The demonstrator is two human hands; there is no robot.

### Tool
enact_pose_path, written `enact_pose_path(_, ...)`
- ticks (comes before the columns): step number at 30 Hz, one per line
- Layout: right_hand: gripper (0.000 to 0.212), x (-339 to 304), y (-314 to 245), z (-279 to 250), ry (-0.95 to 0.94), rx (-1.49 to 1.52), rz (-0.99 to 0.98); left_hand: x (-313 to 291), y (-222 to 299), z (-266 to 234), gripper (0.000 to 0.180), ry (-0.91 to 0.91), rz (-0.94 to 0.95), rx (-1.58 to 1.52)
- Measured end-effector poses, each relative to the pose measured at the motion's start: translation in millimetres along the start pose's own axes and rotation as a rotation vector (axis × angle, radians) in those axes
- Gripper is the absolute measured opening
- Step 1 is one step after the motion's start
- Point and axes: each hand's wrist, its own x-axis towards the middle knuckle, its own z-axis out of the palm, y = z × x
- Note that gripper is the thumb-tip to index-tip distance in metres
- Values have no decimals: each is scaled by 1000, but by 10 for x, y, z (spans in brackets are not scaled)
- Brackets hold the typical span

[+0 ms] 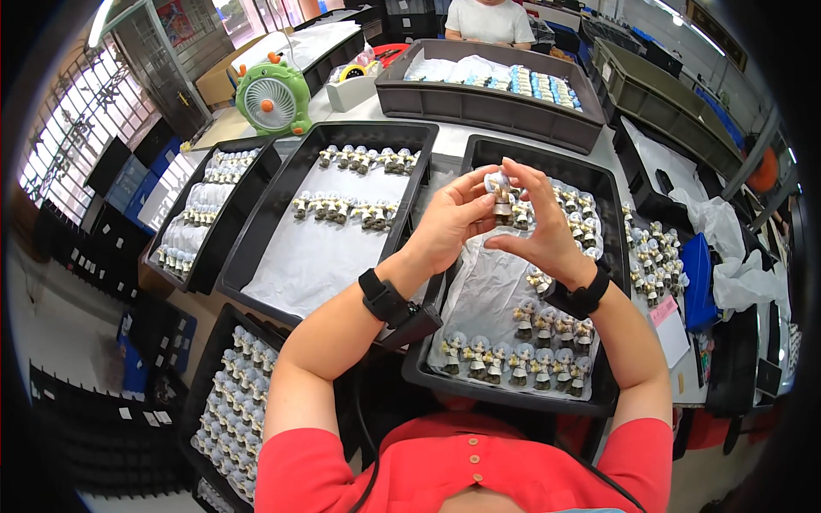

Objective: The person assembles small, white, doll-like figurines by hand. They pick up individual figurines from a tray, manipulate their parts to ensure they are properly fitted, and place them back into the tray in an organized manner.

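Note:
In front of me a small figurine [503, 198], with a pale head, white-and-gold body and dark base, is held upright above a black tray [416, 369]. My left hand [451, 221] pinches it between thumb and fingers. Around its other side curves my right hand [550, 235], thumb and fingers wide apart in a C shape. Its fingertips are close to the figurine's head; whether they touch it I cannot tell. Rows of similar figurines [518, 363] stand on the white liner below, and more lie toward the tray's far right, partly hidden by my hand and wrist.
Left of it, another black tray [248, 286] holds two rows of figurines. Further trays [224, 295] of figurines stand at the left and lower left. Loose figurines [654, 261] lie at the right by a blue bin [699, 282]. Beyond are a green fan [274, 96], a grey crate [487, 104] and a seated person.

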Motion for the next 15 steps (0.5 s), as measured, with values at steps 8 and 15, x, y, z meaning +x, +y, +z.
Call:
enact_pose_path(8,91,-17,66,43,40,66,90,5,2,22,40,4,59,118)
enact_pose_path(15,91,-26,83,47,44,95,128,21,13,13,36,75,-12,72)
